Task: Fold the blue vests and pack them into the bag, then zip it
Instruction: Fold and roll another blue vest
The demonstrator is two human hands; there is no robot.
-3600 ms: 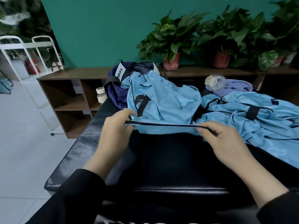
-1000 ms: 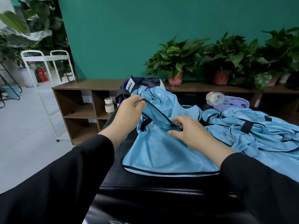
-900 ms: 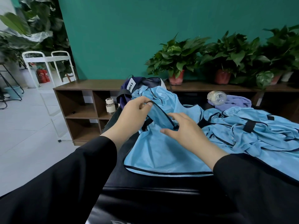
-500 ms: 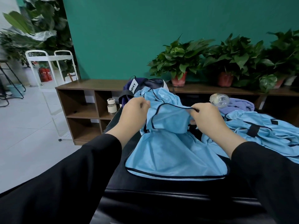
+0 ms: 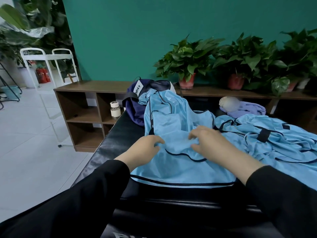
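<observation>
While both hands (image 5: pixel 145 146) (image 5: pixel 209 141) pinch it, the blue vest (image 5: pixel 180 165) lies rumpled, dark-edged.

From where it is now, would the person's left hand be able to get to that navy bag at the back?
Probably yes: the left hand lies nearest the navy fabric bag, with only loose light-blue vest cloth between.

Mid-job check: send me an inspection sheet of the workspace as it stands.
Surface: black padded bench.
Job's things: blue vest spread flat; more vests heaped to its right; navy bag behind, open or zipped unclear.
Clutter: clear bottle, purple cloth.
Hands: left hand and right hand on the vest's folded top; grip blurred.
Cables: nothing seen.
Surroundings: wooden shelf, jar, potted plants.
</observation>
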